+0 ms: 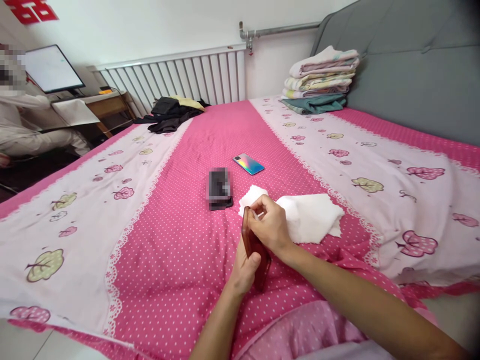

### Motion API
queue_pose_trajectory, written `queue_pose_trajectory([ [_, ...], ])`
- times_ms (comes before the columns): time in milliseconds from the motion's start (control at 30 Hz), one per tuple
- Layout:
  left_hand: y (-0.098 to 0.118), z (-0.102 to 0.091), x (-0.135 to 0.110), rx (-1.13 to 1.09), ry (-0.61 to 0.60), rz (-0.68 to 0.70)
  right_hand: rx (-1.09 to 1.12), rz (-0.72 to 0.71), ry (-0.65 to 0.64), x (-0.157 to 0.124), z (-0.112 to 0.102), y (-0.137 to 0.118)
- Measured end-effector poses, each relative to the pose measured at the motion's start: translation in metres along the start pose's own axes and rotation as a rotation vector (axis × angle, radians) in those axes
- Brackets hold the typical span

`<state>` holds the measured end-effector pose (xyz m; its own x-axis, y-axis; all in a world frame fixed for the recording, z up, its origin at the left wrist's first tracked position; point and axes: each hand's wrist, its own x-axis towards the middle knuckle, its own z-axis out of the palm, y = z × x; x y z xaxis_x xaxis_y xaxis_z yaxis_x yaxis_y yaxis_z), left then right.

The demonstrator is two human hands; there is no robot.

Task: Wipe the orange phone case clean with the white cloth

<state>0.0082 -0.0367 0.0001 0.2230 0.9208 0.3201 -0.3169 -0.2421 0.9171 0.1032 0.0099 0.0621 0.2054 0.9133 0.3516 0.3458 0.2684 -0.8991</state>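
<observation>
My left hand (245,270) is wrapped around a reddish-brown phone case (246,235), held on edge and tilted, with the thumb on its near side. Whether a phone sits inside cannot be seen. My right hand (270,225) is closed in a pinch at the upper end of the case. A small whitish bit shows by its fingertips, too little to name. Just beyond and beside that hand lie crumpled white tissues (313,217) on the bed. Farther off are a shiny blue phone (249,164), back up, and a dark, partly blurred flat object (219,189).
The bed carries a pink dotted sheet (180,250). Folded bedding (322,80) is stacked by the grey headboard (408,75). Dark clothes (168,112) lie at the far left edge. A radiator (180,77) lines the wall. A person sits left, near a monitor (56,67).
</observation>
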Motion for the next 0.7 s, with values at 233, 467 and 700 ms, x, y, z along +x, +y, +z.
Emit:
queue_pose_trajectory([
  [233, 0.0016, 0.0002, 0.0004, -0.023, 0.062, -0.005, 0.004, 0.042, -0.028, -0.0013, 0.0005, 0.0009],
  [467, 0.0002, -0.0008, 0.0005, -0.065, 0.103, -0.012, -0.026, 0.087, -0.065, -0.0023, 0.0015, 0.0014],
  [700, -0.0027, -0.006, -0.0005, -0.068, 0.099, -0.01, -0.049, 0.119, -0.108, -0.0052, 0.0049, 0.0062],
])
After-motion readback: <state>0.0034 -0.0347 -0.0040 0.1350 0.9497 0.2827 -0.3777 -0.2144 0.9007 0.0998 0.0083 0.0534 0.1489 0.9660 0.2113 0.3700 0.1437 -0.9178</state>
